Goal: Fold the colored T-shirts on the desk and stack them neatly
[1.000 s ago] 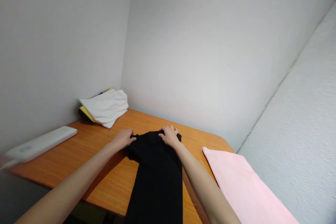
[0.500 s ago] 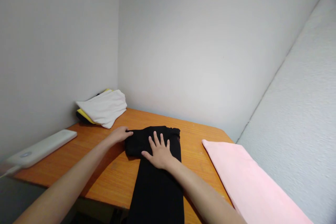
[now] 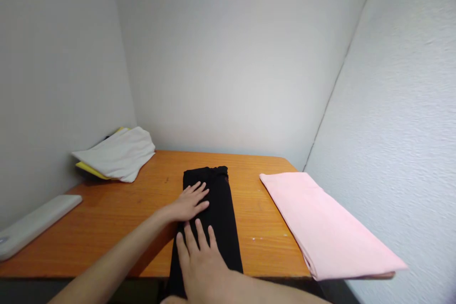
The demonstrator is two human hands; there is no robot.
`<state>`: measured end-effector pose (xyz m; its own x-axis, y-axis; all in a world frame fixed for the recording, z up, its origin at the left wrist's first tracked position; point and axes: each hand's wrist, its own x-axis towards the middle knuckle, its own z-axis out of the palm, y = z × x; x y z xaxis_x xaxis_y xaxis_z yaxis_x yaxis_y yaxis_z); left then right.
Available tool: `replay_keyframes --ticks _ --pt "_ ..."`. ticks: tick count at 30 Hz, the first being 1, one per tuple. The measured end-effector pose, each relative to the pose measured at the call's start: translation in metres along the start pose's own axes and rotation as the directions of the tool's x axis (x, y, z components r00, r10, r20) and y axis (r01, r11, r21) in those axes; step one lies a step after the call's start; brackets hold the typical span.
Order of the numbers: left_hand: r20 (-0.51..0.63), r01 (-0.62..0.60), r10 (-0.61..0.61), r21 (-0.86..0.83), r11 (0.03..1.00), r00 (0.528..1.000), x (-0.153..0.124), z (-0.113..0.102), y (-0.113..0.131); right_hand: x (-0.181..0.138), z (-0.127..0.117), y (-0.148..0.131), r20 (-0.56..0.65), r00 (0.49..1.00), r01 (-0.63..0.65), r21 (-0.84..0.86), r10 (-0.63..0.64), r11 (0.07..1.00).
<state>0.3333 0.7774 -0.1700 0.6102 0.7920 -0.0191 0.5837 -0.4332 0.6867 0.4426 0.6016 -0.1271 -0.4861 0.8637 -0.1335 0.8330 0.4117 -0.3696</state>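
A black garment (image 3: 221,218), its exact kind unclear, lies folded into a long narrow strip on the wooden table (image 3: 142,209). Its bunched far end points at the back wall, and its near end passes over the front edge. My left hand (image 3: 192,203) rests flat on its upper part, fingers spread. Closer to me, my right hand (image 3: 204,262) presses on the cloth near the table's front edge, fingers stretched out. Neither hand grips the fabric. Part of the garment is hidden beneath both hands.
Folded pink cloth (image 3: 320,223) lies along the right side, one corner at the front edge. A pile with white cloth (image 3: 121,152) on top and yellow cloth (image 3: 93,170) below sits at the back left. A white oblong device (image 3: 42,221) lies at the left; walls enclose the table.
The garment's flap that stuck out to the left is now folded in. My left hand has moved right onto the cloth, and my right hand has slid nearer. The view has shifted.
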Motion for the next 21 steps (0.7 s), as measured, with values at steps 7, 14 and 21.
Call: replay_keyframes --ticks 7,14,21 --pt "0.042 -0.101 0.093 0.299 0.949 0.995 -0.019 0.015 -0.001 -0.049 -0.010 0.017 0.073 0.976 0.205 0.033 -0.207 0.978" --pt "0.262 -0.386 0.327 0.215 0.897 0.908 -0.104 -0.026 0.010 -0.103 -0.020 0.083 0.022 0.996 0.092 -0.122 -0.090 0.988" --pt "0.126 -0.355 0.332 0.400 0.845 0.935 -0.170 0.018 0.022 -0.119 -0.008 0.078 -0.267 0.947 0.180 -0.022 -0.179 0.983"
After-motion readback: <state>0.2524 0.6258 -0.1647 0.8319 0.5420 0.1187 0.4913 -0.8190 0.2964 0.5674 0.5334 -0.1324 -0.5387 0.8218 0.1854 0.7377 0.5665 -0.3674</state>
